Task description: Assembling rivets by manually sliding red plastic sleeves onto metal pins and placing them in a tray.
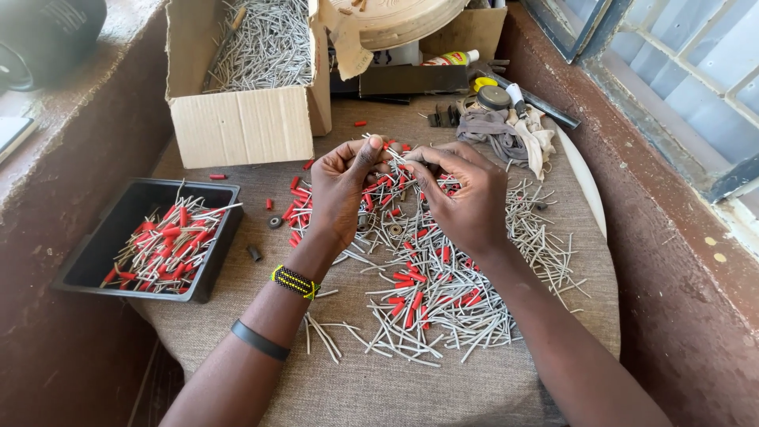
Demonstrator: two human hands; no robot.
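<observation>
My left hand (341, 190) and my right hand (465, 194) meet above a heap of thin grey metal pins (443, 292) mixed with short red plastic sleeves (405, 278) on a cloth-covered table (395, 379). Between the fingertips of both hands sits one grey pin (398, 160), pinched from either side. Whether a red sleeve is on it is hidden by the fingers. My left wrist wears a yellow and black beaded band and a dark band.
A black tray (111, 237) at the left holds several pins fitted with red sleeves. A cardboard box (241, 126) of grey pins stands at the back left. Crumpled cloth (506, 130), small tools and a bottle lie at the back right. Walls close in on both sides.
</observation>
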